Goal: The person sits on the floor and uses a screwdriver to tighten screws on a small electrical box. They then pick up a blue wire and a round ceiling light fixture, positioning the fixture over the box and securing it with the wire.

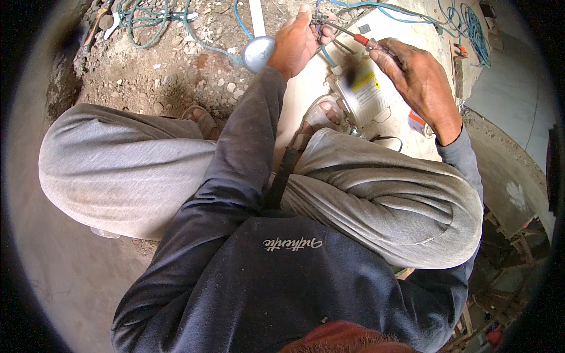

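At the top centre, my left hand [294, 44] pinches a small dark connector block [319, 21] between thumb and fingers. Blue cable runs close by it. My right hand [418, 79], to the right, is wrapped round a screwdriver [361, 40] with a red and clear handle. Its thin shaft points left, and the tip meets or nearly meets the block; exact contact is too small to tell. Below the hands lies a pale box-shaped electrical unit [365, 97] with a yellow label, on a whitish board [300, 88]. A blue cable enters the unit's upper end.
A round grey metal fitting [259, 54] with a white tube [256, 17] lies beside my left wrist. Tangled green rope [147, 23] rests on stony soil at upper left. Coiled blue cable [474, 35] lies at upper right. An orange and white can [419, 123] stands below my right hand.
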The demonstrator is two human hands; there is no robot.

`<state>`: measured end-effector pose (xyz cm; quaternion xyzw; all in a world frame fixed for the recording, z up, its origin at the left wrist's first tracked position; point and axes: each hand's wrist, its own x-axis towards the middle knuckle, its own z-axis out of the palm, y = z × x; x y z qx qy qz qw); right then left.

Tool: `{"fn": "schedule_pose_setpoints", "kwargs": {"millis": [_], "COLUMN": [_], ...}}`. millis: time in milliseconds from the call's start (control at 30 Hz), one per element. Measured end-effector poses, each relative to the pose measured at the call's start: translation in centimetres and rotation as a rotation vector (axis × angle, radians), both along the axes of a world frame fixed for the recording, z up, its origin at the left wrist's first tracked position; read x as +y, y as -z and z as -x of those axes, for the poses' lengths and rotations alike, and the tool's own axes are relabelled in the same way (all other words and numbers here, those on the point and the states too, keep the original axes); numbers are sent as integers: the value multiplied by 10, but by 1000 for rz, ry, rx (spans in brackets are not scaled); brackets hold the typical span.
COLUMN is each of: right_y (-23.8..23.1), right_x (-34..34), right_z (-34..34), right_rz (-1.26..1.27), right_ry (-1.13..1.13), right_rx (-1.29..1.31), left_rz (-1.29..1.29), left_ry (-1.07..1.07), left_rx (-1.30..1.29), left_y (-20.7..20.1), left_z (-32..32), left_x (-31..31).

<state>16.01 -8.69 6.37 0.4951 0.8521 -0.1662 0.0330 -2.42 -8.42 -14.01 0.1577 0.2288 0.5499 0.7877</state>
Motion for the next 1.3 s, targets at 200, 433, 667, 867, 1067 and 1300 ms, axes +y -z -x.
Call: {"fn": "schedule_pose_setpoints", "kwargs": {"millis": [200,433,667,867,1067,1300], "right_y": [0,-2,-5,-11,-10,-2], "right_x": [-2,-4,-4,-5,-2,8], "right_z": [-1,2,5,8,2,-13], "right_rz": [66,248,399,438,498,725], "right_ry": [56,185,297,282,318,425], "right_rx": [23,66,115,163,166,278], "left_rz": [-17,43,49,-4,-43,-86], "left_ry": [6,62,59,58,26,-22], "left_rx": [-16,-169,-143,-121,-52,29], "left_y": [-1,-6,-9,-5,-2,-3], "left_z": [1,1,1,2,0,-2], "left_x": [1,-3,-5,-4,0,0]}}
